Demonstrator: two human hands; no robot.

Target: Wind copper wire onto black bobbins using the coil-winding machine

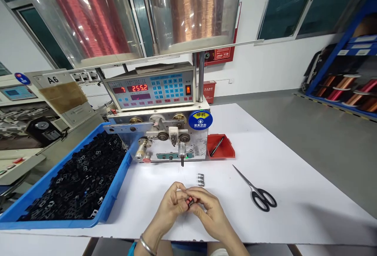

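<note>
As I watch from nearby, the person's left hand (169,205) and right hand (210,213) are close together, fingers curled, both pinching a small coil (189,201) wound with red copper wire. The hands hold it in the air above the white table (265,150), a little way in front of the winding machine (150,91). A metal bangle (147,245) circles the left wrist.

Just in front of the machine, and just beyond the hands, stands a short stack of small silver metal parts (200,179). To the machine's left, almost touching it, sits a blue tray (118,173) heaped with small black bobbin frames (82,177). Against its right side is a small red bin (226,152) holding a dark pen-like rod (217,146). Scissors (260,198) with black handles lie on the table, forward and to the right of the machine. The machine's display (140,88) reads 255.2. Above it hang two large spools of copper wire (191,8) in clear covers, and a blue shelf (344,67) of wire reels stands well off to its right.
</note>
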